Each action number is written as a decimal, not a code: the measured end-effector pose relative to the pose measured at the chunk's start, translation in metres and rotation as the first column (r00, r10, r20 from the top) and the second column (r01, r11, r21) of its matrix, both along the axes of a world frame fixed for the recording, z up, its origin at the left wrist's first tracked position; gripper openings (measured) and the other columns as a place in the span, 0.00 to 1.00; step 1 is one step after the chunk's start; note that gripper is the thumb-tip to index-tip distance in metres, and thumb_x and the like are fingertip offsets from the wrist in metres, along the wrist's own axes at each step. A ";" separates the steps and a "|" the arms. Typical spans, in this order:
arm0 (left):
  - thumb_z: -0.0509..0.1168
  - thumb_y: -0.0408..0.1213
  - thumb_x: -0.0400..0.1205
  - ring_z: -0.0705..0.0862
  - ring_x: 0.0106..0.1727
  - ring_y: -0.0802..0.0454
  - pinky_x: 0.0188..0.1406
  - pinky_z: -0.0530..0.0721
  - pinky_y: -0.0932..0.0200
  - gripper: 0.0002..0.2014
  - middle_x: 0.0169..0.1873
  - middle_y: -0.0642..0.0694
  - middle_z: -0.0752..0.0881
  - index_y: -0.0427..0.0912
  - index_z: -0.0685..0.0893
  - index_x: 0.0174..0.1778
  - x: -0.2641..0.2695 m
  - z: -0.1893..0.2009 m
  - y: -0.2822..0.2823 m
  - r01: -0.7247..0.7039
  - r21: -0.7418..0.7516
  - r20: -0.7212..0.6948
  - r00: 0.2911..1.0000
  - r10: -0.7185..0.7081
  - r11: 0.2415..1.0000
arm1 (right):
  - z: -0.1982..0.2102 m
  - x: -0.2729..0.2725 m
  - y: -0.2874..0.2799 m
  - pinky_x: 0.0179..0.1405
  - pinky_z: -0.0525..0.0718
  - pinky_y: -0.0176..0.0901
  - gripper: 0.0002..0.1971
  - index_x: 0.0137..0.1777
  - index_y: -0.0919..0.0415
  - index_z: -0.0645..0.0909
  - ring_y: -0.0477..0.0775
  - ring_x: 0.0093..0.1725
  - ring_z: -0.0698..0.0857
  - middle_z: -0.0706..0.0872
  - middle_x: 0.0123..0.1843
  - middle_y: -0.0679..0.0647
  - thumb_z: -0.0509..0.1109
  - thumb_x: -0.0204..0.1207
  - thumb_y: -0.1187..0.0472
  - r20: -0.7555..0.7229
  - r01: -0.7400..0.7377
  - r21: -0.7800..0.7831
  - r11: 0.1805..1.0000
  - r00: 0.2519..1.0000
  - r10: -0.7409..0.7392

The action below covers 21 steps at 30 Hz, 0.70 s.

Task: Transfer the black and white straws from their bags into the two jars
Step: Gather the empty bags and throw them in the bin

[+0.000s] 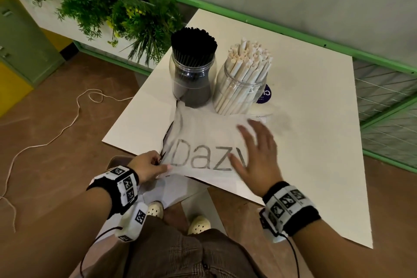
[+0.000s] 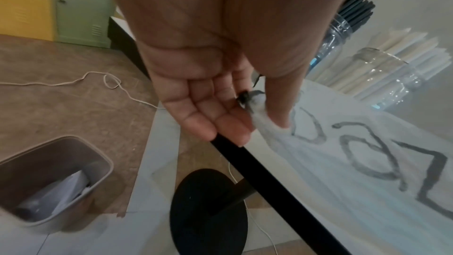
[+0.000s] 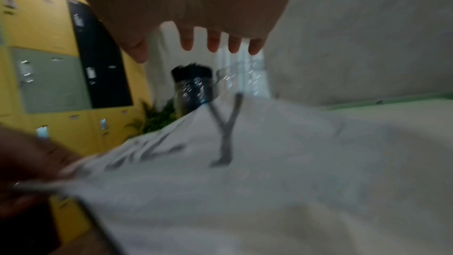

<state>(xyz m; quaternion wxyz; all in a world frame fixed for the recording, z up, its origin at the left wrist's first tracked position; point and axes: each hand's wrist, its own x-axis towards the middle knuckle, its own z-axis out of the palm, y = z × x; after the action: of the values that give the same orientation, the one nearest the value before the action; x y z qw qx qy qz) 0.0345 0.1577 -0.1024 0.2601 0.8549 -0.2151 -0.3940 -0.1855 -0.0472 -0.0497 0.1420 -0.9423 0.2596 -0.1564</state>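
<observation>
A white table (image 1: 316,142) seen from above. At its far side stand two clear jars, touching: the left jar (image 1: 192,79) is packed w/ black straws (image 1: 194,45), the right jar (image 1: 241,92) w/ white straws (image 1: 250,58). In front of them lies a flat white bag (image 1: 203,133) printed "Dazy", reaching to the table's near edge. Left hand (image 1: 146,166) pinches the bag's near-left corner betw. thumb and fingers. Right hand (image 1: 257,156) is spread, fingers straight, over the bag's right part; can't tell if it touches. A bin (image 2: 56,179) w/ paper inside sits on the floor at left, a plant (image 1: 108,2) beyond the table.
</observation>
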 end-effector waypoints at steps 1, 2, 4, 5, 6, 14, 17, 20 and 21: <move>0.74 0.45 0.75 0.75 0.29 0.49 0.32 0.72 0.58 0.17 0.25 0.46 0.77 0.41 0.74 0.31 -0.002 0.000 0.002 -0.010 0.000 -0.035 0.999 0.010 1.000 | -0.007 0.009 0.006 0.80 0.50 0.60 0.37 0.82 0.47 0.57 0.60 0.84 0.50 0.53 0.85 0.53 0.53 0.75 0.32 -0.128 -0.085 -0.004 0.996 0.988 0.083; 0.72 0.45 0.77 0.75 0.28 0.49 0.29 0.73 0.59 0.18 0.24 0.44 0.78 0.40 0.74 0.30 -0.003 0.002 0.004 -0.030 0.003 -0.068 0.997 0.030 1.000 | -0.021 0.013 0.008 0.81 0.46 0.63 0.41 0.83 0.44 0.51 0.60 0.85 0.43 0.46 0.86 0.50 0.49 0.72 0.27 -0.302 -0.136 0.042 0.990 0.943 0.143; 0.71 0.41 0.78 0.78 0.25 0.50 0.24 0.75 0.66 0.15 0.24 0.44 0.81 0.38 0.77 0.29 -0.001 0.006 0.010 -0.102 0.007 -0.120 0.987 0.102 0.995 | -0.058 0.006 -0.001 0.81 0.41 0.66 0.50 0.83 0.41 0.39 0.61 0.83 0.32 0.32 0.85 0.47 0.49 0.64 0.20 -0.614 -0.116 0.191 0.975 0.760 0.211; 0.71 0.39 0.79 0.80 0.23 0.54 0.21 0.74 0.69 0.14 0.22 0.46 0.82 0.39 0.79 0.29 0.001 0.008 0.013 -0.133 0.008 -0.128 0.983 0.133 0.991 | -0.073 -0.001 -0.008 0.80 0.38 0.67 0.54 0.82 0.40 0.32 0.62 0.82 0.28 0.26 0.83 0.46 0.55 0.62 0.20 -0.686 -0.102 0.240 0.965 0.686 0.243; 0.70 0.38 0.79 0.80 0.20 0.58 0.19 0.73 0.71 0.13 0.20 0.49 0.82 0.39 0.80 0.29 0.002 0.012 0.015 -0.165 0.012 -0.141 0.976 0.165 0.986 | -0.083 -0.009 -0.014 0.80 0.35 0.66 0.58 0.80 0.40 0.27 0.62 0.80 0.24 0.22 0.81 0.46 0.60 0.60 0.21 -0.710 -0.116 0.254 0.960 0.652 0.266; 0.61 0.34 0.84 0.84 0.20 0.55 0.34 0.77 0.58 0.03 0.36 0.42 0.83 0.41 0.79 0.46 0.023 0.020 0.015 -0.570 0.018 -0.433 0.737 0.520 0.822 | -0.082 -0.030 -0.036 0.83 0.47 0.58 0.45 0.80 0.41 0.64 0.55 0.84 0.38 0.40 0.82 0.38 0.39 0.67 0.19 -0.518 -0.121 0.425 0.897 0.780 0.351; 0.61 0.21 0.78 0.85 0.37 0.56 0.39 0.78 0.60 0.22 0.54 0.39 0.82 0.41 0.75 0.67 0.031 0.009 0.026 -0.315 -0.084 -0.143 0.943 0.302 0.945 | -0.073 -0.030 -0.044 0.79 0.46 0.38 0.21 0.69 0.52 0.80 0.47 0.84 0.49 0.60 0.82 0.42 0.54 0.86 0.45 -0.406 0.034 0.619 0.785 0.869 0.282; 0.71 0.33 0.68 0.75 0.68 0.42 0.64 0.77 0.49 0.49 0.76 0.39 0.63 0.50 0.51 0.83 0.034 -0.007 0.036 0.261 0.202 0.378 0.869 -0.321 0.944 | -0.072 -0.034 -0.053 0.77 0.52 0.34 0.14 0.59 0.43 0.84 0.44 0.82 0.57 0.65 0.82 0.45 0.56 0.86 0.49 -0.375 0.155 0.727 0.669 0.906 0.198; 0.75 0.40 0.64 0.68 0.72 0.38 0.66 0.76 0.43 0.57 0.79 0.42 0.58 0.54 0.45 0.83 0.031 -0.012 0.035 0.373 0.272 0.459 0.760 -0.460 0.887 | -0.071 -0.035 -0.054 0.78 0.54 0.37 0.15 0.58 0.40 0.85 0.46 0.82 0.59 0.64 0.82 0.46 0.56 0.85 0.47 -0.387 0.175 0.729 0.662 0.903 0.188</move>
<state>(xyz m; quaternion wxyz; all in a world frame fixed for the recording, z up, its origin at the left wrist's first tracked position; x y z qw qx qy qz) 0.0658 0.1924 -0.1145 0.0281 0.8768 -0.4283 -0.2170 -0.2207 -0.1008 -0.1210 0.4564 -0.8105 0.3218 0.1767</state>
